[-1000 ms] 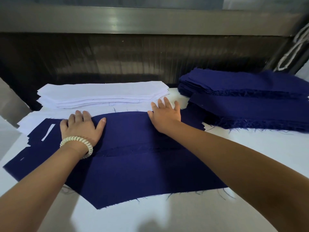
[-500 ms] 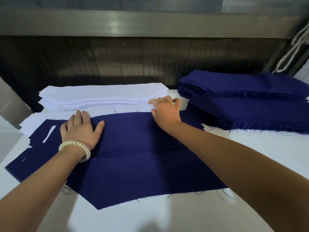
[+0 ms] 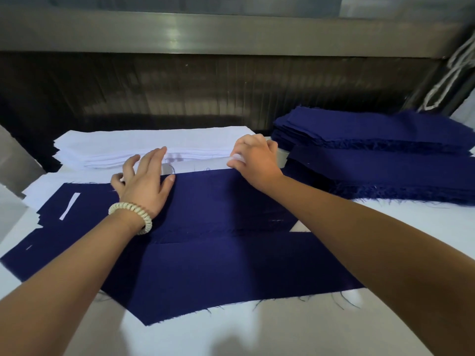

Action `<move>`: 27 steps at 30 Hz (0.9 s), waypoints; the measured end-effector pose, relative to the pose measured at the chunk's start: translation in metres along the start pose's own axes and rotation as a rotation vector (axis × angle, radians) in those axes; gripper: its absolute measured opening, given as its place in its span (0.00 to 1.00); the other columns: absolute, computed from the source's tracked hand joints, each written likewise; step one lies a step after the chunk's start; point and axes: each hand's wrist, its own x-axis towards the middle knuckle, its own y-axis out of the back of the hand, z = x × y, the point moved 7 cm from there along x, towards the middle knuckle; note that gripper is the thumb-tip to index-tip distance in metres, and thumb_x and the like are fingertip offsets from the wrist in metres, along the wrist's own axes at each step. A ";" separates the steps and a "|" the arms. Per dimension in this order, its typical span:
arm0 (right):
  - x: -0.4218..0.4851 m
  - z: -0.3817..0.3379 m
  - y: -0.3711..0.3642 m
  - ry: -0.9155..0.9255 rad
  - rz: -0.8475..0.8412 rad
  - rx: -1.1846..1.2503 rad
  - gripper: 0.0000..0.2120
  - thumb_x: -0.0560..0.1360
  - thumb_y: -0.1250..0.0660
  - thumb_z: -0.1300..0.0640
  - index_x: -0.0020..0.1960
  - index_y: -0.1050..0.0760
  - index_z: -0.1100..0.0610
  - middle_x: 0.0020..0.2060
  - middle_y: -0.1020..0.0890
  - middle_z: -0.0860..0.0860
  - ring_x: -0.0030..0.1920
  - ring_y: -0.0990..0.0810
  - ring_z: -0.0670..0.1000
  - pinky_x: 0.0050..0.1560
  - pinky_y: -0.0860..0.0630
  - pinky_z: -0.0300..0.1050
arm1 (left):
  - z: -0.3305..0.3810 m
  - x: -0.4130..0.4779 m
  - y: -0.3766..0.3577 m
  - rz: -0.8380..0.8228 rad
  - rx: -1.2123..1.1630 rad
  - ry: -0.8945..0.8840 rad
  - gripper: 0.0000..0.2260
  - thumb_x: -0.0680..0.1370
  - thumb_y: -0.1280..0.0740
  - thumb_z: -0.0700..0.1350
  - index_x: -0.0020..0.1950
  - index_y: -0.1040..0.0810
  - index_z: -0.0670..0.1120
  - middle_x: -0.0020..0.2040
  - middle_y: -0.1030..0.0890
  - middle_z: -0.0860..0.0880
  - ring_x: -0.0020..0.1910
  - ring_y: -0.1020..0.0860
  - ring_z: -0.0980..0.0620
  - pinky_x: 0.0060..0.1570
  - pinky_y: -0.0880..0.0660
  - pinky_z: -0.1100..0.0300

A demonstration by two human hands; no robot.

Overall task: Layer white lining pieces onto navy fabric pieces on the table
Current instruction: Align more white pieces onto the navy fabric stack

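Navy fabric pieces (image 3: 218, 258) lie spread flat on the white table in front of me. Behind them sits a stack of white lining pieces (image 3: 144, 147). My left hand (image 3: 144, 181), with a pale coil band on its wrist, reaches over the navy's far edge, fingers straight and touching the front of the white stack. At the stack's right end, my right hand (image 3: 254, 158) has its fingers curled and pinches the edge of a white lining piece.
Two thick stacks of navy fabric (image 3: 380, 155) with frayed edges stand at the right back. A dark ribbed wall and metal ledge (image 3: 231, 34) rise behind the table. More white pieces (image 3: 43, 191) lie under the navy at the left. A white cord (image 3: 447, 80) hangs at the far right.
Both hands left the navy piece they pressed flat and moved forward to the white stack. The right hand curled onto a lining edge; the left hand slid right and forward.
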 end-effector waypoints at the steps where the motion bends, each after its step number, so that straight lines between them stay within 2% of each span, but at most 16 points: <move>1: -0.001 -0.001 0.003 0.023 -0.001 0.001 0.05 0.76 0.37 0.52 0.42 0.25 0.50 0.54 0.25 0.44 0.58 0.35 0.47 0.54 0.49 0.42 | 0.006 0.003 -0.001 -0.008 -0.013 -0.038 0.21 0.79 0.41 0.52 0.72 0.39 0.55 0.71 0.34 0.54 0.71 0.45 0.46 0.63 0.48 0.48; 5: -0.006 -0.010 0.011 0.181 -0.050 -0.124 0.07 0.76 0.36 0.50 0.45 0.23 0.53 0.53 0.25 0.44 0.60 0.35 0.48 0.60 0.47 0.45 | 0.014 0.012 -0.003 -0.035 -0.044 -0.089 0.10 0.78 0.37 0.52 0.58 0.26 0.51 0.54 0.21 0.53 0.63 0.37 0.46 0.57 0.47 0.52; 10: -0.004 -0.015 0.037 0.256 0.107 -0.245 0.10 0.76 0.37 0.48 0.46 0.23 0.54 0.52 0.24 0.44 0.59 0.33 0.47 0.56 0.47 0.45 | 0.004 0.008 0.017 0.089 -0.024 -0.073 0.10 0.76 0.33 0.50 0.51 0.21 0.46 0.47 0.20 0.50 0.57 0.32 0.44 0.53 0.47 0.53; 14: -0.004 -0.010 0.055 0.201 0.255 -0.158 0.08 0.75 0.34 0.51 0.43 0.22 0.56 0.52 0.22 0.47 0.58 0.30 0.50 0.55 0.46 0.44 | -0.011 0.007 0.038 0.155 0.038 -0.043 0.09 0.77 0.34 0.50 0.48 0.19 0.47 0.48 0.19 0.47 0.57 0.30 0.41 0.53 0.48 0.53; 18: -0.004 0.007 0.066 0.096 0.322 -0.067 0.06 0.75 0.34 0.54 0.41 0.23 0.55 0.48 0.21 0.48 0.54 0.28 0.51 0.52 0.45 0.43 | -0.028 0.005 0.054 0.170 0.112 0.011 0.09 0.79 0.37 0.50 0.46 0.18 0.49 0.49 0.19 0.45 0.57 0.30 0.40 0.54 0.47 0.51; 22: -0.012 0.030 0.075 -0.041 0.312 0.083 0.07 0.75 0.39 0.62 0.40 0.28 0.53 0.42 0.21 0.49 0.46 0.26 0.51 0.49 0.44 0.43 | -0.024 0.001 0.058 0.168 0.132 -0.007 0.10 0.79 0.38 0.49 0.47 0.18 0.48 0.49 0.19 0.46 0.57 0.30 0.40 0.57 0.46 0.48; 27: -0.033 0.058 0.086 -0.192 0.316 0.247 0.06 0.78 0.39 0.60 0.43 0.27 0.53 0.45 0.20 0.50 0.47 0.28 0.49 0.54 0.41 0.41 | -0.009 -0.007 0.062 0.184 0.122 -0.031 0.07 0.78 0.35 0.48 0.45 0.18 0.49 0.48 0.18 0.47 0.56 0.28 0.40 0.57 0.47 0.49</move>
